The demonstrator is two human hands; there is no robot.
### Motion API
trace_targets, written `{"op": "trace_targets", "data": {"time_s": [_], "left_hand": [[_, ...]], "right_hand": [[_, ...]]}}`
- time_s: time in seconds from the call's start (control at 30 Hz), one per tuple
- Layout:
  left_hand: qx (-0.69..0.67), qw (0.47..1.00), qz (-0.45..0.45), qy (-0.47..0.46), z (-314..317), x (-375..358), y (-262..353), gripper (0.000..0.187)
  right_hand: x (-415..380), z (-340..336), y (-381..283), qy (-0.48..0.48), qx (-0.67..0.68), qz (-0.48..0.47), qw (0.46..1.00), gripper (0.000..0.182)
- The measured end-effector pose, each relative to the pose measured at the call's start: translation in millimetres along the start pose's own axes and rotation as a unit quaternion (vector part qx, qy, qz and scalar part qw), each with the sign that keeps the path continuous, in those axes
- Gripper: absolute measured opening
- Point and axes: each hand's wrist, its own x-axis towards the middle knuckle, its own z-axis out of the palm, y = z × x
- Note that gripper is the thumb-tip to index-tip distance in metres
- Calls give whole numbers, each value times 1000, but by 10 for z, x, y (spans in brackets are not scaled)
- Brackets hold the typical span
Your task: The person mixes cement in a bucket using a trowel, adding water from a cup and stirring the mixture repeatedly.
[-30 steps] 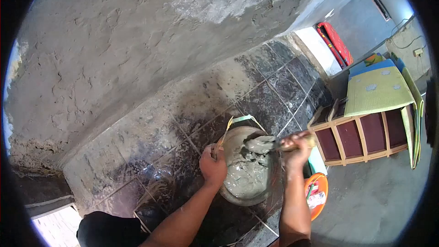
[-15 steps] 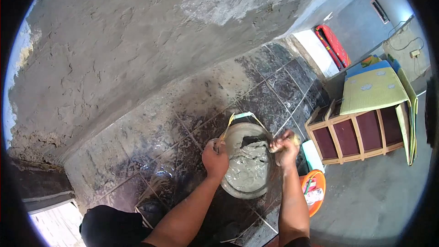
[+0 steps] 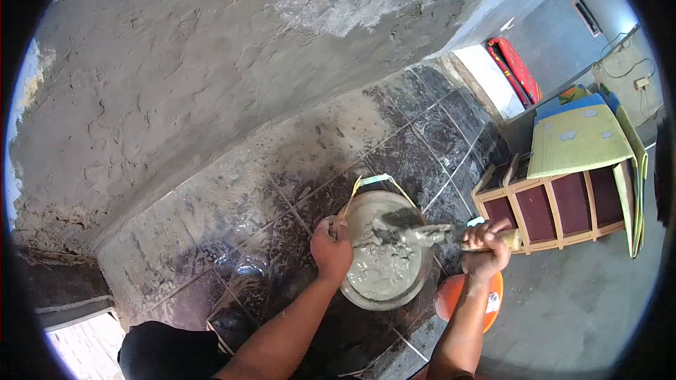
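A round bucket (image 3: 359, 294) of wet grey mortar (image 3: 387, 271) stands on the dark tiles, its strap handle raised at the far side. My left hand (image 3: 331, 248) is closed on the left part of that handle, at the bucket's rim. To the right of the bucket, my right hand (image 3: 487, 248) grips the pale handle of a trowel (image 3: 426, 234). The trowel's blade is coated with mortar and reaches over the right rim. Its tip is over the mortar.
A mortar-covered wall (image 3: 176, 63) rises along the left and far side. At the right stand a wooden rack (image 3: 535, 214) with yellow mats (image 3: 581, 141) on it and an orange basin (image 3: 451, 292), partly behind my right forearm. A red folded item (image 3: 517, 70) lies farther back.
My right hand has moved right, away from the bucket, and the trowel blade has come up out of the mortar. My left hand has stayed at the handle.
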Motion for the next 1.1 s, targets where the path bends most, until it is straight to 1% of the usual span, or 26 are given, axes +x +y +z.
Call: {"op": "trace_targets", "data": {"time_s": [0.03, 0.1, 0.13, 0.17, 0.23, 0.27, 0.3, 0.33, 0.37, 0.43, 0.5, 0.57, 0.6, 0.63, 0.7, 0.77, 0.83, 0.9, 0.93, 1.07, 1.1], "left_hand": [[-1, 1000, -11, 0, 9, 0, 13, 27], [-1, 1000, -7, 5, 47, 0, -66, 27], [-1, 1000, -3, 8, 40, 12, -58, 26], [1, 1000, -1, 8, 26, 6, -36, 26], [-6, 1000, -29, -5, -35, -22, 138, 26], [-5, 1000, -28, -4, -22, -12, 103, 26], [4, 1000, -7, 5, 0, -9, 36, 26], [14, 1000, 14, 14, 18, -8, -10, 26], [14, 1000, 14, 14, 31, -4, -27, 26], [-5, 1000, -4, 11, 41, -2, -32, 26], [1, 1000, 6, 15, 34, -4, 10, 25], [9, 1000, 12, 15, 26, -19, 27, 25], [14, 1000, 13, 8, 18, -7, 12, 24], [19, 1000, 15, 1, 11, -8, 9, 24], [-4, 1000, 8, -4, -1, -27, 50, 24], [-31, 1000, 0, -3, 3, -41, 72, 23], [-13, 1000, 16, 18, -1, -35, 41, 26], [6, 1000, 21, 19, -23, -19, 19, 26], [28, 999, 27, 16, -17, -13, 8, 26], [12, 999, 26, 21, 16, -1, -88, 27], [9, 1000, 20, 14, 9, -4, -88, 27]], "right_hand": [[46, 8, -4, 6, 2, -22, 1000, 18], [81, 47, 157, 16, 4, -30, 999, 18], [66, 125, 239, 18, 7, -16, 1000, 18], [39, 153, 377, 14, -18, 4, 1000, 19], [-17, 166, 674, 11, 6, 30, 999, 19], [-68, 182, 803, 15, 9, 40, 999, 19], [-119, 184, 938, 18, 12, 50, 999, 19], [-151, 139, 1118, 6, 10, 40, 999, 19], [-190, 140, 1225, 17, -12, 53, 998, 19], [-223, 131, 1339, 7, -48, 86, 995, 18], [-180, 104, 1402, 7, -57, 91, 994, 15], [-105, 60, 1424, -13, -58, 110, 992, 16], [-85, 35, 1461, -2, -31, 149, 988, 18], [-28, -7, 1499, -29, -38, 153, 987, 20], [54, 70, 1450, -5, -14, 183, 983, 14], [90, 100, 1388, -10, -26, 189, 982, 15], [110, 154, 1332, -20, -35, 198, 979, 15], [72, 158, 1228, 3, -29, 218, 975, 16], [61, 130, 1198, -9, -7, 221, 975, 17], [-49, 30, 934, -2, -15, 209, 978, 19], [-57, -51, 884, -19, -19, 215, 976, 20]]}}
